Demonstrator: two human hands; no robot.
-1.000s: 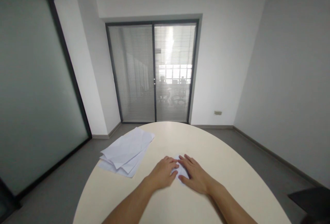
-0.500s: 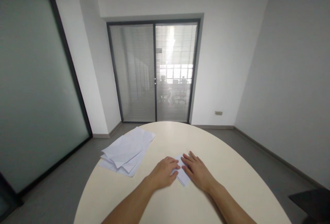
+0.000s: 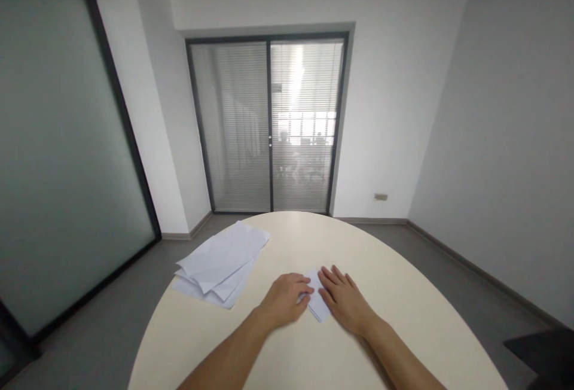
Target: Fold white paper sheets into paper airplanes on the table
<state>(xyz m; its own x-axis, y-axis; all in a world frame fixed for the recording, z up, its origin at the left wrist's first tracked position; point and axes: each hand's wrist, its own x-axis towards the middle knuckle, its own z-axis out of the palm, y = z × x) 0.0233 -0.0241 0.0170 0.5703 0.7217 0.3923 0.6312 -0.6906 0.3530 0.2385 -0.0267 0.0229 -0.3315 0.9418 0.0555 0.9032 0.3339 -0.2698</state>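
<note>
A small folded piece of white paper lies on the round table between my hands, its layered edge showing at the near end. My left hand is curled over the paper's left side, with thumb and fingertips holding it down. Flat along the right side rests my right hand, its fingers stretched out and touching the paper's edge. Part of the paper is hidden under the fingers.
A loose stack of white paper sheets lies at the table's left edge, one corner close to the rim. The cream round table fills the foreground. A dark flat object stands low at the right.
My right hand has shifted slightly, its fingers now closer together and laid along the folded paper's right side. My left hand stays almost where it was.
</note>
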